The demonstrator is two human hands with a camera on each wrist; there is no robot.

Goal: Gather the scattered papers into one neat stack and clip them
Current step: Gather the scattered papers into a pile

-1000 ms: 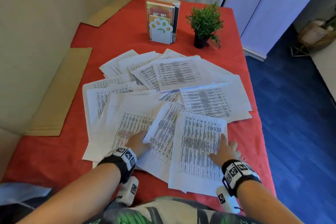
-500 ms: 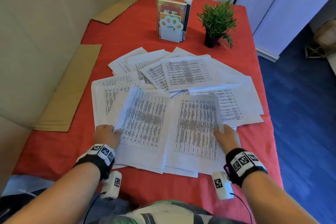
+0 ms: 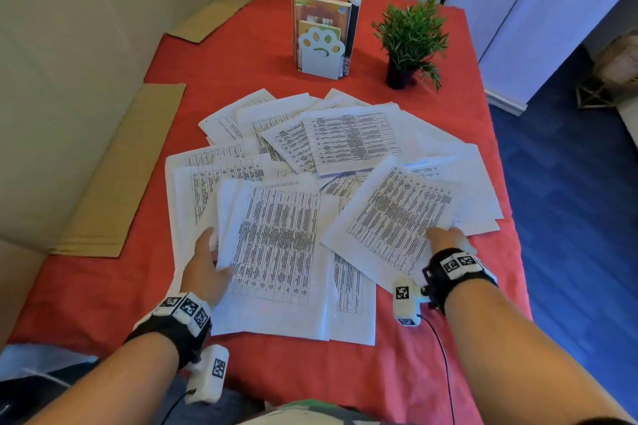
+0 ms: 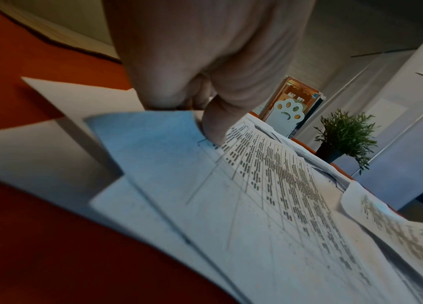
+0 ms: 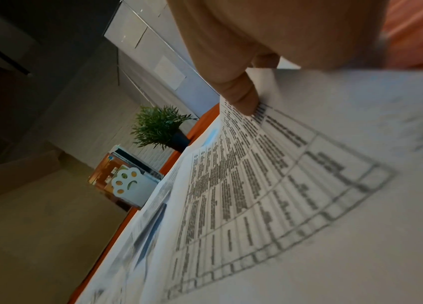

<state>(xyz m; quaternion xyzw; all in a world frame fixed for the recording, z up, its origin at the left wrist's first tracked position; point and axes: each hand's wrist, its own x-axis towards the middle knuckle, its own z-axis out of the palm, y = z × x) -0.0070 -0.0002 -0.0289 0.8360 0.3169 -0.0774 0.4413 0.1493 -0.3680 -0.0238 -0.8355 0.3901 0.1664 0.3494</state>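
While papers (image 3: pixel 276 238) overlap, L thumb (image 4: pixel 215 123) atop sheet edge, fingers beneath.

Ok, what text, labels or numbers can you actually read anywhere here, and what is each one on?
None can be quoted.
Printed sheets: tables of dark text, too small and blurred to read.
Book covers in the paw-shaped bookend: picture only, lettering unreadable.
Wristband tags: black-and-white coded squares, no words.
Plant pot: no label visible.

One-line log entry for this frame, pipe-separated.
phase: gathering | left hand: pinches printed sheet | right hand: pinches tilted sheet | papers: still scattered | clip: unseen
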